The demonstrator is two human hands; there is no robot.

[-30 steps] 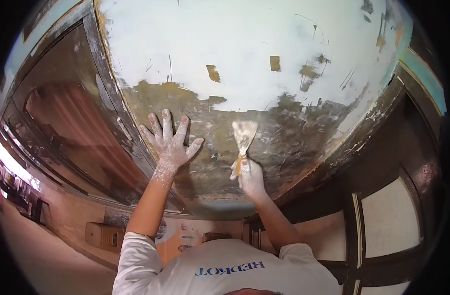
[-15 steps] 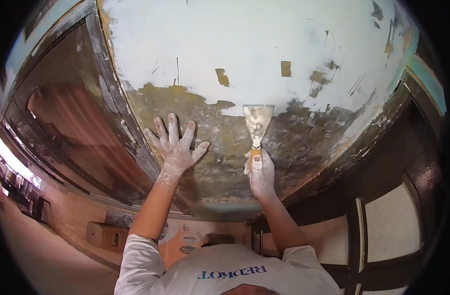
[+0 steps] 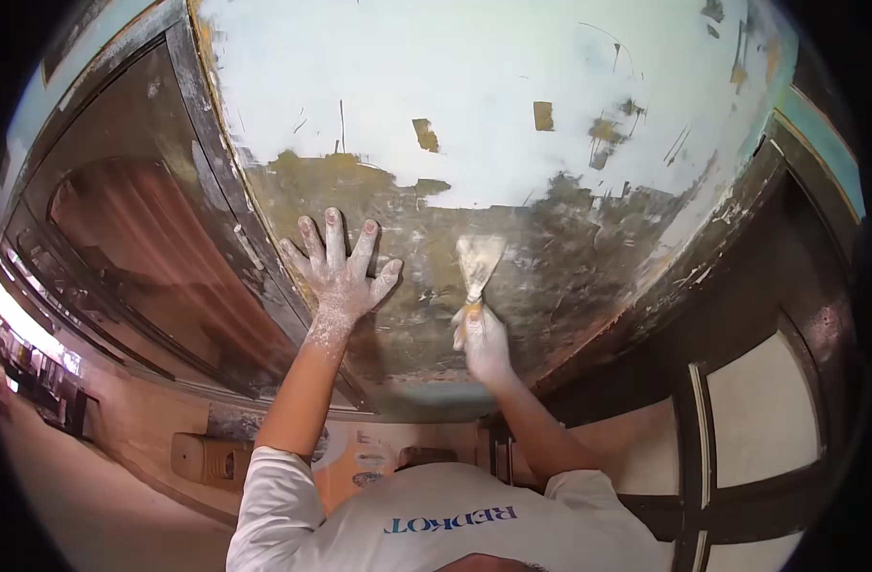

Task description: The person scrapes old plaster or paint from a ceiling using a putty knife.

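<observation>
White paint covers the upper part of the wall [image 3: 360, 57] in front of me, while its lower part is bare, brown and mottled, with a ragged border between them. My left hand [image 3: 345, 276] lies flat on the brown area with its fingers spread, and is dusted white. In my right hand [image 3: 486, 345] is a putty knife [image 3: 479, 262], gripped by its yellow-orange handle with the blade pointing up. White residue coats the blade, which is slightly blurred over the brown area just below the painted border. White powder covers the right hand too.
On the left, a dark wooden frame [image 3: 207, 143] borders a glass pane showing a reddish curtain [image 3: 160, 238]. Dark woodwork with pale panels [image 3: 765, 429] stands on the right. A brown box-like object [image 3: 207, 458] sits low at the left.
My right hand and the putty knife have moved down and a little left, away from the white border. The left hand remains flat in about the same spot.
</observation>
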